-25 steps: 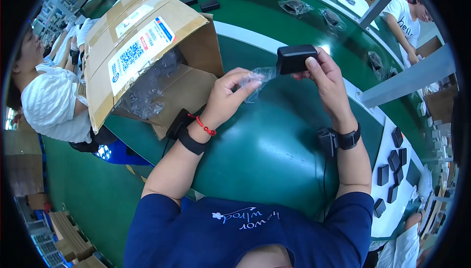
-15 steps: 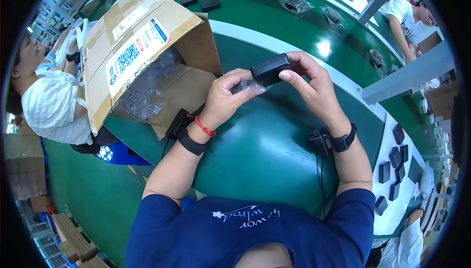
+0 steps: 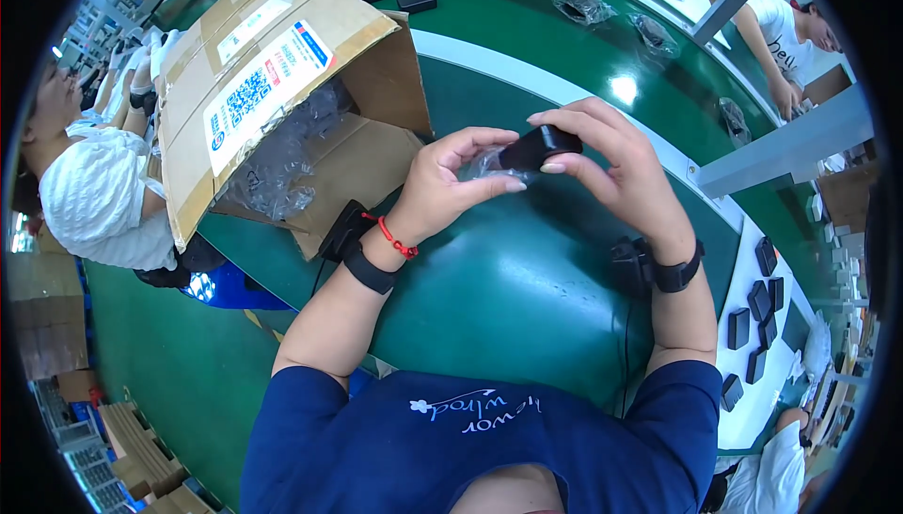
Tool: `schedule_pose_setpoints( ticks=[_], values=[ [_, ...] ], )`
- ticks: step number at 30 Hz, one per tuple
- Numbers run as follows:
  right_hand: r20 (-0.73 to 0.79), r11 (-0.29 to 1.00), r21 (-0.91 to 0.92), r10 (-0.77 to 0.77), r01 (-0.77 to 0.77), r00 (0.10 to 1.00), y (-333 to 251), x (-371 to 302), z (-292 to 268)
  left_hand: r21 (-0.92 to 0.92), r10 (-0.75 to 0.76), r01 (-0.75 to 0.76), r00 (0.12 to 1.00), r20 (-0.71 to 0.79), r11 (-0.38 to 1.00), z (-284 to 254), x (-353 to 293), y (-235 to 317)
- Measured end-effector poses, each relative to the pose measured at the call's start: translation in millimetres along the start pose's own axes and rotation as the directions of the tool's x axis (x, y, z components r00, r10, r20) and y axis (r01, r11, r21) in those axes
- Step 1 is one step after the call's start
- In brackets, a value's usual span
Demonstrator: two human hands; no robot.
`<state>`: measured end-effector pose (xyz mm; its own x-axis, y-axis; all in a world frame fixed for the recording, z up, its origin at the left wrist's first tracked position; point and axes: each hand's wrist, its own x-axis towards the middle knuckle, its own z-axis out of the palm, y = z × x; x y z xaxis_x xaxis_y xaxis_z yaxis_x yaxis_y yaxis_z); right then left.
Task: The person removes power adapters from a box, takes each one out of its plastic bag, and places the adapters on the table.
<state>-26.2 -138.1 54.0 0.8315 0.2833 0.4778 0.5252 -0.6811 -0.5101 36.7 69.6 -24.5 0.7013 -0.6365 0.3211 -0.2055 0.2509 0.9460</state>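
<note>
A glossy black rectangular box-shaped device (image 3: 544, 146) is between my two hands, above the green table. My right hand (image 3: 616, 164) grips its right end with the thumb below and the fingers above. A small clear plastic bag (image 3: 483, 165) wraps around the device's left end. My left hand (image 3: 442, 180) pinches this bag between thumb and fingers. How far the device sits inside the bag is hard to tell. To the left, an open cardboard box (image 3: 381, 72) lies on its side with crumpled clear plastic bags (image 3: 273, 180) in it.
Several black devices (image 3: 738, 329) lie on a white sheet (image 3: 748, 420) at the right. Across a pale rail, a green surface (image 3: 499, 6) bears bagged items (image 3: 583, 8) and two black devices (image 3: 417, 0). A grey metal post (image 3: 785, 142) stands at right. Other people sit on both sides.
My right hand has turned the device and moved slightly right and down. The clear bag now reaches over the device's left end. My left hand's fingers have spread wider around it.
</note>
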Motion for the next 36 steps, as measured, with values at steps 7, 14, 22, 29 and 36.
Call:
schedule_pose_setpoints(
  ticks=[7, 14, 22, 29, 36],
  values=[
    [0.16, 0.996, 0.079, -0.062, 0.05, 0.985, 3, -5, -3, 0.007, 0.023, -0.024, 0.999, 0.047, 1.0, 6, -1, 5],
    [-0.153, 0.997, -0.026, -0.077, 0.074, 0.985, 1, -5, 41, -0.171, -0.018, 0.002, 0.996, -0.093, 0.985, 6, 2, 4],
    [0.148, 0.863, 0.368, 0.313, -0.345, 0.938, -7, -8, 43, -0.167, -0.033, 0.014, 0.993, -0.112, 0.986, 2, -3, 10],
    [-0.019, 0.945, 0.165, 0.291, -0.284, 0.957, 49, 31, 5, 0.219, 0.311, -0.221, 0.713, -0.628, 0.95, -5, -6, 12],
    [-0.361, 0.944, -0.246, 0.122, -0.22, 0.925, 158, 128, -2, -0.297, -0.115, -0.308, 0.494, -0.862, 0.904, -33, 0, -6]
  ],
)
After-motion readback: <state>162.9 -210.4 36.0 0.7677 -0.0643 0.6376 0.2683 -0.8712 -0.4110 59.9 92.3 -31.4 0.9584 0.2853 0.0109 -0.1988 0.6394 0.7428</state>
